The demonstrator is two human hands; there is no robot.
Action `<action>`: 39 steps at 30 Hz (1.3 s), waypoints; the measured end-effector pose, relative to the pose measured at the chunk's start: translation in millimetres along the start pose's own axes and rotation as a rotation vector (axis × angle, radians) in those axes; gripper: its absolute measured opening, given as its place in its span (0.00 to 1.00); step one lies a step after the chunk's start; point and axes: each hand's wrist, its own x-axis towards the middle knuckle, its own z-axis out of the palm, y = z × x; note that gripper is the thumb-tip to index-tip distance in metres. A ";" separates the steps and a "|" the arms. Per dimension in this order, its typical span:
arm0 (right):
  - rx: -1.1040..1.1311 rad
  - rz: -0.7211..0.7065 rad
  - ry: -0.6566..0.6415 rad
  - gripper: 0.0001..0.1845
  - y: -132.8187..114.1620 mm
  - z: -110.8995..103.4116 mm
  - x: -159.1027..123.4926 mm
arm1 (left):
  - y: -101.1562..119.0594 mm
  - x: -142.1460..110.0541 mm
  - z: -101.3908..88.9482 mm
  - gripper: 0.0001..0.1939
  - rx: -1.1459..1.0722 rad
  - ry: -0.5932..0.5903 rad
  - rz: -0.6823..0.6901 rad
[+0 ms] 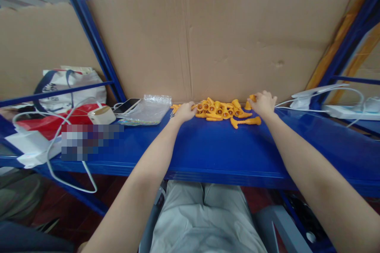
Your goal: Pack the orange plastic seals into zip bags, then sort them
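Against the cardboard at the back of the blue shelf lies a heap of orange plastic horn-shaped pieces [218, 108], many with their hollow cup ends facing me. My left hand [185, 112] is closed at the heap's left end, its fingertips touching the pieces; what they grip is hidden. Beside that hand lie a few more orange bits [175, 108] and a small metal chain [171, 115]. At the right end, my right hand [264, 103] pinches an orange piece [252, 98]. One long orange piece [246, 121] rests in front of the heap.
Left of the heap are clear plastic bags [148, 110], a phone [127, 106], a white charger [101, 115] with cables, a red bag [53, 120] and a cloth bag [74, 90]. A power strip [350, 112] lies at right. Cardboard [237, 39] walls the back; blue posts [92, 35] stand at the sides.
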 end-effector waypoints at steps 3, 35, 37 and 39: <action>-0.001 0.210 -0.128 0.23 22.4 4.9 -0.5 | -12.5 2.5 6.1 0.09 -0.012 0.018 -0.050; 0.019 0.105 -0.436 0.18 58.0 41.8 -0.6 | -4.0 -1.7 -8.2 0.19 0.016 0.126 -0.133; 0.004 0.108 -0.455 0.19 55.8 40.5 0.0 | -6.0 -2.2 -5.4 0.18 0.029 0.084 -0.131; -0.013 0.120 -0.473 0.21 52.1 38.2 0.3 | -9.0 -2.3 -1.6 0.17 0.037 0.045 -0.116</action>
